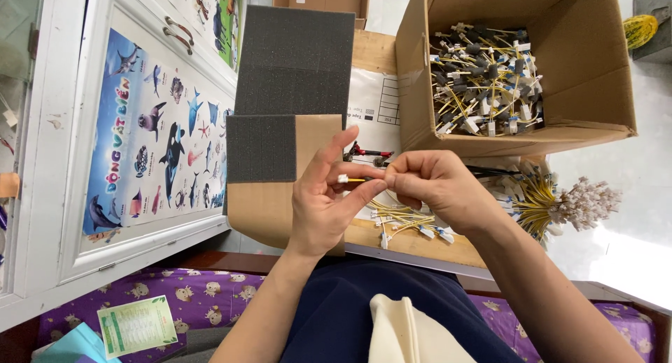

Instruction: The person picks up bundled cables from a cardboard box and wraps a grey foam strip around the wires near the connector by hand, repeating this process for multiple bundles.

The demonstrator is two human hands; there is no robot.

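The person's left hand [323, 195] and right hand [434, 188] meet just above the lap, both pinching one thin yellow wire with a small white plastic connector [348, 179] on its end. The left thumb and forefinger close on the connector end, the other left fingers spread upward; the right fingertips are pressed together on the wire a little further along. The wire runs level between the two hands, over the edge of a flat brown cardboard sheet [266, 205].

Below the hands, a loose cluster of similar yellow wires with white connectors [406, 221] lies on the cardboard. To the right sits a thick bundle of yellow wires ending in a tuft of white connectors [560, 203]. Behind, an open brown cardboard box [595, 69] holds a tangle of finished yellow and black wire assemblies [483, 79]. Dark grey foam pads [294, 62] stand against the cardboard on the left, and a small red-handled tool [367, 153] lies just behind the hands.

The grip looks slight, so the connector could slip and drop into the loose cluster, where it would be hard to tell apart. Pulling the two pinches against each other could bend the wire at the connector or tug it out.
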